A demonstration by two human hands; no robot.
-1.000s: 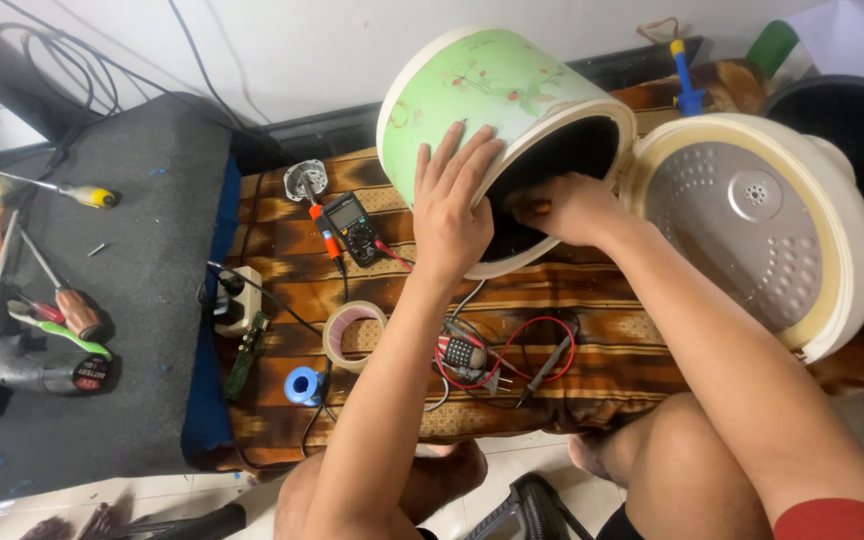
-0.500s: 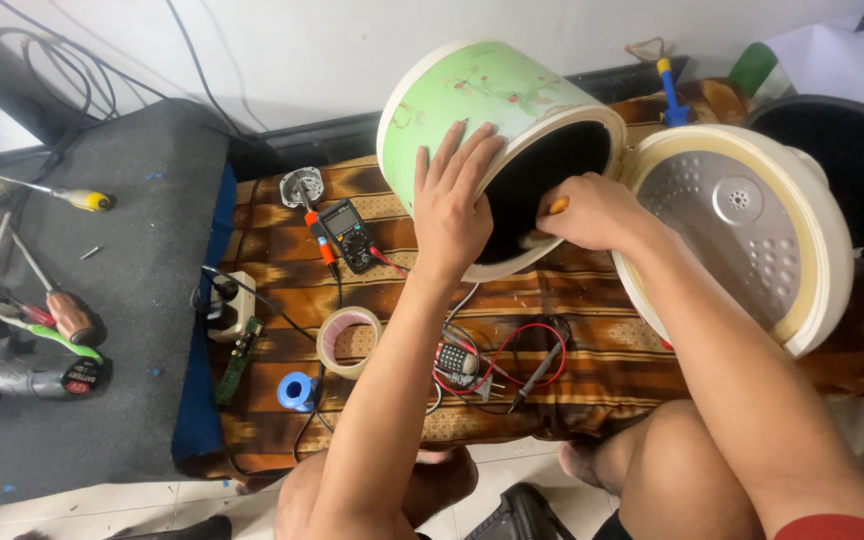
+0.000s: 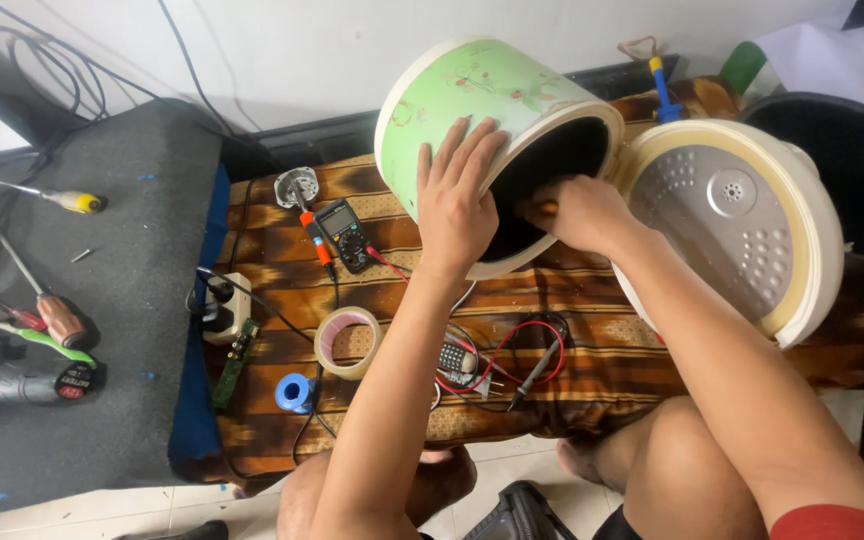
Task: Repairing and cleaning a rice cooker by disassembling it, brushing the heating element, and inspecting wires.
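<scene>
The rice cooker [image 3: 487, 110] has a glossy, smooth green plastic-looking shell; its open lid [image 3: 742, 215] shows a matt, dimpled grey metal liner inside a cream plastic rim. Beneath lies a woven brown patterned cloth [image 3: 592, 350]. The roll of tape [image 3: 347, 342] looks shiny, and the dark mat [image 3: 122, 300] rough and felt-like.

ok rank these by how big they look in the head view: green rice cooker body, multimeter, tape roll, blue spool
1. green rice cooker body, by far the largest
2. multimeter and tape roll, too alike to rank
3. blue spool, smallest
</scene>
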